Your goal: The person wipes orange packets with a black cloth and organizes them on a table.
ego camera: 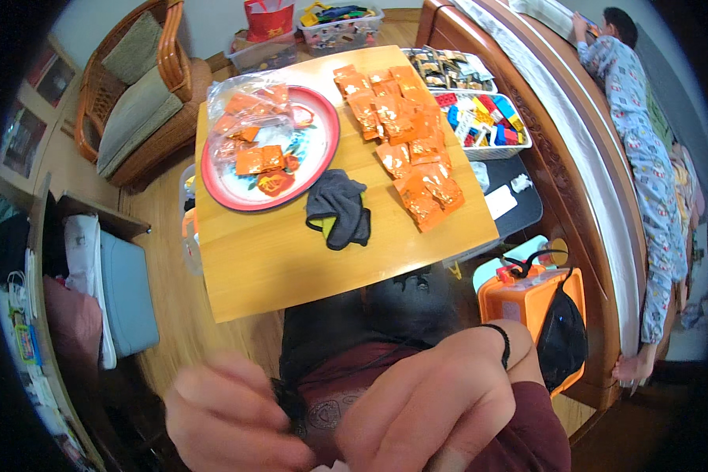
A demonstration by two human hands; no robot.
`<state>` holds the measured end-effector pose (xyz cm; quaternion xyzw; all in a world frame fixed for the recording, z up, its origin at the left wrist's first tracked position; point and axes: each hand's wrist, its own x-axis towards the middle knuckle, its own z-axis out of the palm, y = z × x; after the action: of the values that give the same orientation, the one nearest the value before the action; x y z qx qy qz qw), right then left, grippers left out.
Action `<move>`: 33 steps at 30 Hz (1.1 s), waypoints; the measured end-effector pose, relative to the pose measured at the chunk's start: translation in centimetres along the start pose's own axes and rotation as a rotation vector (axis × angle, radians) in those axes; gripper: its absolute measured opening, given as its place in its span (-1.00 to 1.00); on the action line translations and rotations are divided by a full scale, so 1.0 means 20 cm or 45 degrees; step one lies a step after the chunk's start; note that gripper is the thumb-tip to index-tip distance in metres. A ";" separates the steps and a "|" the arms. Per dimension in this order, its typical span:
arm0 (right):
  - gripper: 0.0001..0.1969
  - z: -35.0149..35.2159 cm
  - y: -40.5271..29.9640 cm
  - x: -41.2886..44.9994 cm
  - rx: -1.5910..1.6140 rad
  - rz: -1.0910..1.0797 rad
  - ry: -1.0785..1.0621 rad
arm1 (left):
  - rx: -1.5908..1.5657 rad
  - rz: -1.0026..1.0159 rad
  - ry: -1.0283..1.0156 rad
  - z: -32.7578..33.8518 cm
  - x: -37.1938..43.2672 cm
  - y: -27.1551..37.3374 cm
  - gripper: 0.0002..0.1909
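Both of my hands are close to the camera, low in the view, in front of my dark red shirt (pixel 336 377). My left hand (pixel 230 413) is blurred, with its fingers curled. Beside it, my right hand (pixel 425 401) has bent fingers and a black band (pixel 501 345) at the wrist. A bit of something white (pixel 332 466) shows between the hands at the bottom edge; which hand touches it, I cannot tell. Beyond them, a grey cloth (pixel 339 206) lies on the wooden table (pixel 265 265), alongside a red-rimmed enamel tray (pixel 253 203) and several orange sachets (pixel 398 118).
On the tray, clear plastic bags (pixel 230 106) hold more orange sachets. To the table's right stand a basket of toy bricks (pixel 495 150) and an orange case (pixel 489 301). A cushioned rattan chair (pixel 135 112) is at back left. A person (pixel 637 118) lies on the bed at right.
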<state>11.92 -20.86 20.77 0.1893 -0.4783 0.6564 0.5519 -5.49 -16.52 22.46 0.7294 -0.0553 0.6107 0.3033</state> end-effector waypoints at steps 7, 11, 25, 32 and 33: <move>-0.68 -0.17 0.06 0.02 -0.024 -0.235 -0.363 | 0.224 -1.083 0.630 -0.27 -0.54 -0.63 -0.87; -0.73 -0.04 0.09 0.00 -0.061 -0.251 -0.005 | 0.161 -1.299 0.688 -0.29 -0.83 -0.88 -0.82; -0.75 -0.23 -0.04 0.15 0.404 0.306 -0.630 | 0.195 -1.486 0.639 -0.27 -1.02 -0.96 -0.79; -0.78 -0.28 0.02 0.09 0.367 0.481 -0.899 | 0.205 -1.490 0.612 -0.25 -1.01 -0.96 -0.80; -0.85 -0.23 -0.04 0.01 0.094 0.418 -0.433 | 0.214 -1.489 0.600 -0.27 -1.03 -0.96 -0.79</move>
<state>13.86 -17.04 19.04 0.2371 -0.5644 0.7130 0.3420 -6.53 -4.28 -3.33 0.5063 0.4685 0.4905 0.5325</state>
